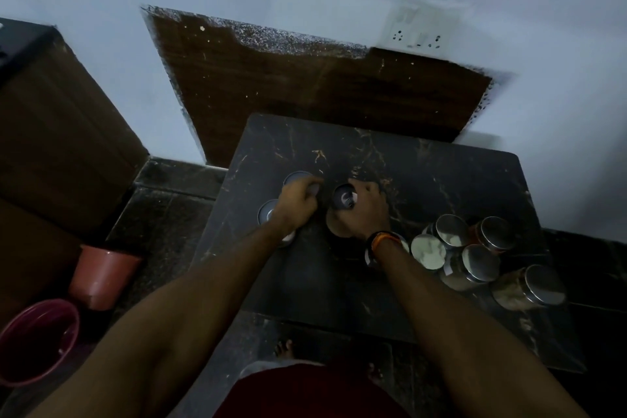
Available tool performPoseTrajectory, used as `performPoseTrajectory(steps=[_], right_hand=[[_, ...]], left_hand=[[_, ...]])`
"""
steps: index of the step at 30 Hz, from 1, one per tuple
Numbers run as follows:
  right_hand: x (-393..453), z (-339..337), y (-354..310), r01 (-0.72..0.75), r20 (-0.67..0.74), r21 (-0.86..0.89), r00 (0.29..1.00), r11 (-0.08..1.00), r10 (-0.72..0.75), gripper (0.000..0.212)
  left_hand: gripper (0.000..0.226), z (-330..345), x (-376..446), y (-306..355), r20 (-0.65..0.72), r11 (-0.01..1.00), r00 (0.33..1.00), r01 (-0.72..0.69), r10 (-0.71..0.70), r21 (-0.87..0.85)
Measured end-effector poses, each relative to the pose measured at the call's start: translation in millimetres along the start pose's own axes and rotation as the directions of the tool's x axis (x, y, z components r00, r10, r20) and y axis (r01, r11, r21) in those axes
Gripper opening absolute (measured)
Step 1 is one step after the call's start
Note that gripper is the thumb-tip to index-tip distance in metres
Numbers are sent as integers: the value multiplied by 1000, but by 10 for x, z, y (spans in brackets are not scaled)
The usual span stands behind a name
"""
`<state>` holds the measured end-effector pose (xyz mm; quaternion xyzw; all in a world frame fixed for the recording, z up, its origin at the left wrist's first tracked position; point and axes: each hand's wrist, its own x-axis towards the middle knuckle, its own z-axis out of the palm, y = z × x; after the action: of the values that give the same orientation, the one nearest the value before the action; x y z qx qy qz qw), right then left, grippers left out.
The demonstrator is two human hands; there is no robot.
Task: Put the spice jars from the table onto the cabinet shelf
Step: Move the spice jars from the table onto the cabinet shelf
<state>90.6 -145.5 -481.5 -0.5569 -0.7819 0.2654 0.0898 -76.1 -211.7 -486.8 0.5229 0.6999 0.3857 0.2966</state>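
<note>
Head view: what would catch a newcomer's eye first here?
Two bare forearms reach to the middle of the dark marble table, the left hand and right hand each closing over a jar. A cluster of steel-lidded spice jars crowds the table's right side. On the floor at left sit a terracotta pot and a maroon bucket.

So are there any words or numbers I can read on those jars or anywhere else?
None can be read.
Glass spice jars with shiny metal lids: pale patches on the sides, too blurred to tell if they are labels.
White wall socket plate: holes and switches only, no legible marks.
</note>
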Motion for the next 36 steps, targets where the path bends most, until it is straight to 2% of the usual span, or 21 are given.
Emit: performPoseTrajectory(steps=[3,6,8,10,12,14,17,20,23,25,28,31,34,36], right_hand=[[45,-279,-54,62,-63,174,997,983,-51,77],[72,-561,-124,67,-64,427,997,902,-44,77],[77,-746,-172,85,-51,596,996,799,-68,74],[91,-913,-206,116,-44,702,992,702,-120,71],[107,-1050,-220,125,-26,764,986,633,-164,69],[125,-1156,-198,128,-13,800,980,586,-198,69],[173,-1291,-151,154,-29,822,973,549,-229,72],[226,-1356,-108,131,-48,885,980,447,-192,74],[259,-1363,-50,110,-70,943,988,315,-135,69],[266,-1391,-28,104,-75,955,991,276,-113,66],[298,-1457,-19,100,-78,959,993,265,-93,62],[321,-1586,0,85,-59,967,992,241,-111,66],[292,-1754,63,114,-75,961,984,251,-160,59],[279,-1834,92,121,-80,966,980,230,-181,54]], left_hand=[[33,16,9,66,-42,957,987,138,-153,-257],[32,38,4,158,29,869,969,231,-243,-437],[33,50,-19,272,122,727,950,298,-286,-618],[40,79,-30,398,258,507,922,376,-290,-775],[47,102,-37,537,398,270,875,467,-276,-842],[50,137,-30,640,476,117,849,509,-227,-852],[53,203,-13,760,454,46,866,473,-213,-880],[56,267,10,853,384,-16,904,388,-188,-921],[60,331,53,972,287,-10,946,289,-151,-957],[62,385,82,1103,212,29,969,217,-130,-976],[53,436,123,1317,85,213,991,106,-106,-971],[57,498,146,1493,-2,370,996,30,-87,-928],[62,585,153,1623,-66,476,997,-38,-43,-879],[63,580,165,1674,-77,483,997,-59,-19,-874]])
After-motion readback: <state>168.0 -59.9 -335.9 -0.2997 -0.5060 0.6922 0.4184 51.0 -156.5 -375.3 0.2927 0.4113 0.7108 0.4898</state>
